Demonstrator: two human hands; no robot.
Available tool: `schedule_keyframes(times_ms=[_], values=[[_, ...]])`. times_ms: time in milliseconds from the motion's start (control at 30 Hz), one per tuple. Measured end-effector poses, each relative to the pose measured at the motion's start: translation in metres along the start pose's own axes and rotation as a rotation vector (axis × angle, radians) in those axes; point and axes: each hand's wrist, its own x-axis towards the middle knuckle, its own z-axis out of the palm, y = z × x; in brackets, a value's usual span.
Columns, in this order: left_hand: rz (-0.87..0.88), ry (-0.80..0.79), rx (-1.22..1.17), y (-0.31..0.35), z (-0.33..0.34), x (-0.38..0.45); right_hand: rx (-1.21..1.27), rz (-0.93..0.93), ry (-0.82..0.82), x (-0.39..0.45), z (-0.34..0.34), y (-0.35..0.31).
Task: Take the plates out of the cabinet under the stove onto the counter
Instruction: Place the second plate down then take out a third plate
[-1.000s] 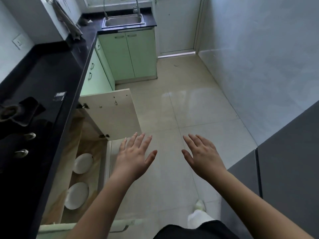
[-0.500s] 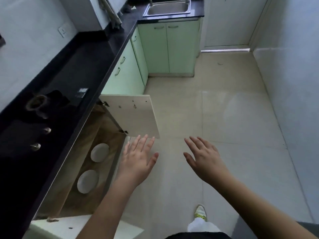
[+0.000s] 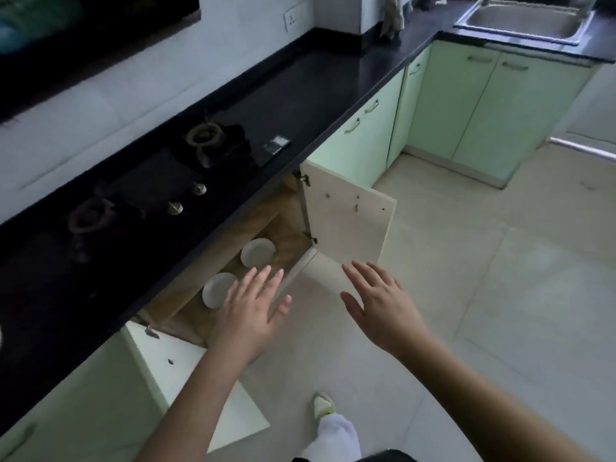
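Two white plates lie flat on the wooden floor of the open cabinet (image 3: pixel 266 211) under the stove (image 3: pixel 160 191), seen from the head camera looking down along a black counter (image 3: pixel 316 88). The nearer plate (image 3: pixel 218 290) sits close to the cabinet's front edge; the farther plate (image 3: pixel 258 251) lies just beyond it, deeper in and apart from the first. Both cabinet doors hang open, the far door (image 3: pixel 350 215) swung out over the pale tiled floor and the near door (image 3: pixel 196 378) open toward the person.

The left hand (image 3: pixel 250 315) hovers palm down in front of the cabinet opening, its fingers (image 3: pixel 263 278) spread and empty, the tips overlapping the nearer plate's edge in view; whether they touch it cannot be told. The right hand (image 3: pixel 380 301) hovers over the floor, well apart from both plates, fingers spread and holding nothing. A socked foot in a shoe shows at the bottom. A steel sink (image 3: pixel 520 18) is set into the far run of counter.

No plate has reached the counter yet. The plates look like glazed ceramic: stiff, probably moderately heavy, smooth enough to slip and likely to chip or break if knocked against the cabinet frame. Lying flat, each would best be taken at the rim, fingers slid under the edge with the thumb on top, then lifted clear of the low opening.
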Motion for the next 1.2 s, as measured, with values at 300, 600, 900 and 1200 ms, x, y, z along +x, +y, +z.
schedule_keyframes(times_ms=[300,600,900,1200], values=[[-0.214,0.081,-0.134,-0.079,-0.008,0.027,-0.098,-0.279,-0.110,0.117,0.004,-0.053],[-0.373,0.047,-0.112,-0.108,-0.007,0.054,-0.119,-0.459,-0.152,0.206,0.015,-0.076],[-0.602,0.062,-0.090,-0.092,0.004,0.086,-0.102,-0.703,-0.297,0.294,0.032,-0.064],[-0.728,0.102,-0.078,-0.063,0.012,0.092,-0.096,-0.792,-0.418,0.323,0.044,-0.059]])
